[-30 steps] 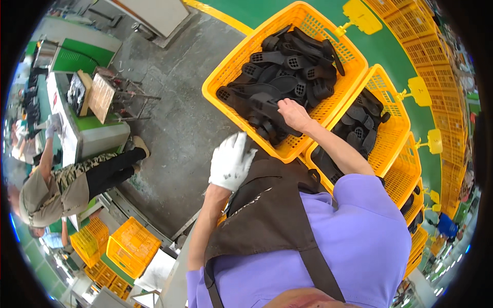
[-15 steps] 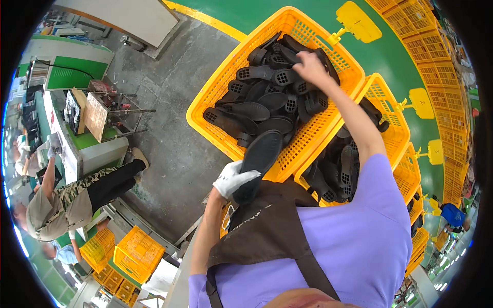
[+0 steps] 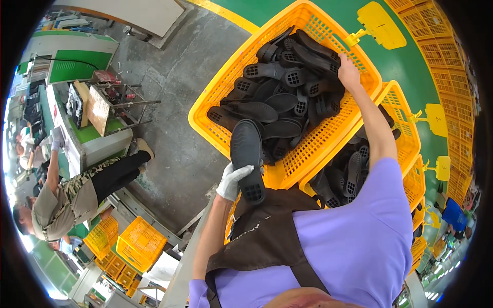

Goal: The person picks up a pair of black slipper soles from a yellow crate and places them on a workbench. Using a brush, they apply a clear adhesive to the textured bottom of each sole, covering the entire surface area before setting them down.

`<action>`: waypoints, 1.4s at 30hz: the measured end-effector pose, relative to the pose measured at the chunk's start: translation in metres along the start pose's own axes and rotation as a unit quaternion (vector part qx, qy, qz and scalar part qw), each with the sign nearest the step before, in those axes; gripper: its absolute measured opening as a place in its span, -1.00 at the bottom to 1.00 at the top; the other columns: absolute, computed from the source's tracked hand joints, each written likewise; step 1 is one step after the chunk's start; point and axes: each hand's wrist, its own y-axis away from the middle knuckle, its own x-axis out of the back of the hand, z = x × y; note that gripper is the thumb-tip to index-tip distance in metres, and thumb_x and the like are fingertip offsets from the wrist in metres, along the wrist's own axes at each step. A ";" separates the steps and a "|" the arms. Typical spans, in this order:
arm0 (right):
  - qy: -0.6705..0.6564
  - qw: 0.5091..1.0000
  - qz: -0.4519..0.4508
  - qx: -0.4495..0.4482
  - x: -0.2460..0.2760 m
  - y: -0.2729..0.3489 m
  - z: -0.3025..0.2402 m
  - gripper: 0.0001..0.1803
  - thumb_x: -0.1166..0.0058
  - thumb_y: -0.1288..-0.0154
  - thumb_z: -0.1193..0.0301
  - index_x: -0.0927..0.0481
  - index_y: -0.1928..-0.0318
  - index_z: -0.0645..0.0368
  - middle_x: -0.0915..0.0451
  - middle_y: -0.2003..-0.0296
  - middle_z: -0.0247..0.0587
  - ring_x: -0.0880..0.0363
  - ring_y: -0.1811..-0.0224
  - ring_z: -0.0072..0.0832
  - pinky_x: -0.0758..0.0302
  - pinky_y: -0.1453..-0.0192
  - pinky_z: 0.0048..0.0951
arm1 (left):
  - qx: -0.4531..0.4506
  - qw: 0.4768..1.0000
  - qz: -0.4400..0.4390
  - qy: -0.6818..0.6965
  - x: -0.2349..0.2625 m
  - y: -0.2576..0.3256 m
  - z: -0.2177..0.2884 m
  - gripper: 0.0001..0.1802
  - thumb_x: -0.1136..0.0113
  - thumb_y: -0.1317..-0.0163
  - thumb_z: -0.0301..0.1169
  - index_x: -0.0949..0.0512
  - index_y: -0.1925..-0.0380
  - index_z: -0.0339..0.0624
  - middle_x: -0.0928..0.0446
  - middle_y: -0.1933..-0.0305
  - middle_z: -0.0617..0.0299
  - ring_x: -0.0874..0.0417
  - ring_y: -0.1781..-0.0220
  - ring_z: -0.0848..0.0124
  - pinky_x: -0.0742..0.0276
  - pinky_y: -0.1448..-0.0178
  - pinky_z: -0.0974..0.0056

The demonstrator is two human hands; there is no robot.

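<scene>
As seen from above in the head view, holds one black shoe sole [image 3: 246, 146] in the white-gloved left hand [image 3: 232, 180], clamped about its lower half. Has it angled before the near left rim of a yellow perforated crate [image 3: 354, 110], rounded end away from the body, grid-hollowed heel end toward the dark brown apron [image 3: 262, 236]. Reaches with the bare right hand [image 3: 349, 73] to the crate's far right side, fingers drawn together at the end of a sole lying there; cannot tell whether clamped on it or only touching. Spreads hands well apart, with a loose heap of black soles [image 3: 282, 102] between, several showing grid-patterned heels. Clipped to the right rim: a yellow tag [image 3: 381, 24]. Just beside, to the right: a second yellow crate [image 3: 405, 128], likewise holding black soles, partly hidden by the right arm. Well apart at left: a co-worker [image 3: 67, 208] at a white-and-green workbench [image 3: 110, 146], near a wooden board [image 3: 97, 110]. Along the right edge: stacked yellow crates [image 3: 452, 102].
</scene>
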 end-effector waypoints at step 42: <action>-0.495 0.818 -0.227 -0.185 0.070 0.095 -0.111 -0.30 -0.08 -0.16 0.02 -0.33 -0.23 0.16 -0.55 0.15 -0.21 -0.56 0.16 -0.40 -0.53 0.09 -0.39 | 0.000 0.982 0.015 0.190 0.002 -0.038 -0.030 -0.59 -0.09 -0.25 -0.23 -0.45 0.00 -0.28 -0.57 0.14 0.09 -0.62 0.16 0.33 -0.55 0.03 0.27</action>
